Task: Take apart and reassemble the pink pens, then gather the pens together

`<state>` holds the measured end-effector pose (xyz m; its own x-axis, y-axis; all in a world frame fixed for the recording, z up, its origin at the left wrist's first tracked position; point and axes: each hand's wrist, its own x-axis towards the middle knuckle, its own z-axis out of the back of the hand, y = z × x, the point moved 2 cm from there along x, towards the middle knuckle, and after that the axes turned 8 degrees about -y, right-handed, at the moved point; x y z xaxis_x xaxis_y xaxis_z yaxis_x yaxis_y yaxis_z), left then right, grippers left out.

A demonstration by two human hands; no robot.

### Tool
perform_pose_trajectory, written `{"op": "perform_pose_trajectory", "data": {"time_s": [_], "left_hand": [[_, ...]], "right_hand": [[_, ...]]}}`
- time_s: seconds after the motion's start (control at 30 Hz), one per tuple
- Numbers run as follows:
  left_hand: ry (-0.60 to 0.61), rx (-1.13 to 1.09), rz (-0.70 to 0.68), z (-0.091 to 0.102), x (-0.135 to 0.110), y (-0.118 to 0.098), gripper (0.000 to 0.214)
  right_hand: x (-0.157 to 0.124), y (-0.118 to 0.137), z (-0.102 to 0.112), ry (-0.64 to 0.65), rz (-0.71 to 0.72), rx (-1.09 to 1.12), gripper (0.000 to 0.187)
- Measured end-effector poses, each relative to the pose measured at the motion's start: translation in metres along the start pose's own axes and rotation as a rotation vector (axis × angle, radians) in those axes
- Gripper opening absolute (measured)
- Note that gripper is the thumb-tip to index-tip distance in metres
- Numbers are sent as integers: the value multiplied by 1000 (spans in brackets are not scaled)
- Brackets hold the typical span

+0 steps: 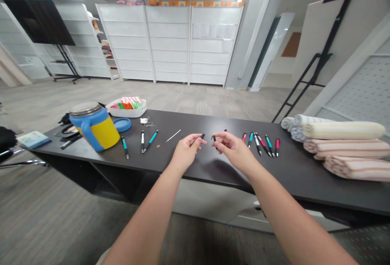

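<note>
left hand (186, 148) fingers pinched on a tiny black pen piece (202, 136), right hand (230, 146) pinching a second black piece (215, 138), both just over the worktop (210, 169) middle, loose pens (260, 143) to the right, yellow jug (95, 126) by the left edge

- Two dark pen pieces (202, 135) over the middle of the table (195, 171).
- Three loose pens (142, 141) left of centre.
- Six fanned pens (262, 142) right of centre.
- One thin white rod (173, 135).
- One blue-and-yellow jug (97, 129) and one blue lid (122, 124) near the left end.
- One white tray (128, 112) at the back edge.
- At least five rolled towels (344, 130) at the right end.
</note>
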<state>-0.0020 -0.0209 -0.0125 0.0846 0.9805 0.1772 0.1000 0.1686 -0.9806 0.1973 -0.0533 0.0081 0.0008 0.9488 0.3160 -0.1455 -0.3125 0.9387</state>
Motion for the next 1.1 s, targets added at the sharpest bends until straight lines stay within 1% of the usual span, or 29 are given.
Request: {"op": "perform_pose_trajectory", "data": {"time_s": [0.13, 0.2, 0.3, 0.57, 0.67, 0.87, 1.1], "left_hand": [[112, -19, 42, -16, -18, -3, 41], [145, -16, 35, -20, -22, -5, 41], [162, -11, 43, -23, -21, -9, 41], [185, -64, 79, -22, -20, -13, 42], [181, -108, 119, -21, -21, -14, 42], [172, -242, 217, -17, -21, -16, 44], [202, -254, 219, -18, -21, -16, 42]], "right_hand": [[-29, -6, 5, -30, -134, 270, 42], [-36, -8, 8, -19, -190, 358, 44], [-40, -8, 11, -4, -224, 429, 47], [-39, -7, 11, 23, -252, 472, 44], [-39, -7, 11, 25, -265, 482, 43], [-38, -8, 9, -8, -244, 461, 42], [-37, -8, 9, -72, -221, 424, 41]]}}
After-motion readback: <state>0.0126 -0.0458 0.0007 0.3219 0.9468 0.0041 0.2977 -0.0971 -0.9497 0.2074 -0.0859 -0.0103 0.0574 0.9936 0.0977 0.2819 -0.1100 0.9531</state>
